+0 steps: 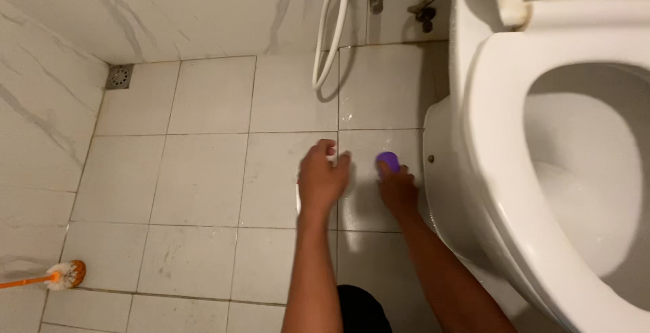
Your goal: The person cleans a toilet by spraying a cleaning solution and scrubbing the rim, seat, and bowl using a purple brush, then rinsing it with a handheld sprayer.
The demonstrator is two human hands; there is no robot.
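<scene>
Here, right hand grasping purple cap; left hand clenched round white bottle, axis unclear.

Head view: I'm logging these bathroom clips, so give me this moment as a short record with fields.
place: tiled bathroom floor beside a white toilet
left hand: on a white object, mostly hidden, on the floor
right hand: grips a small purple object near the toilet base
hose: white hose hangs down the wall
brush: orange-handled toilet brush lies at lower left
drain: floor drain in the far corner
</scene>
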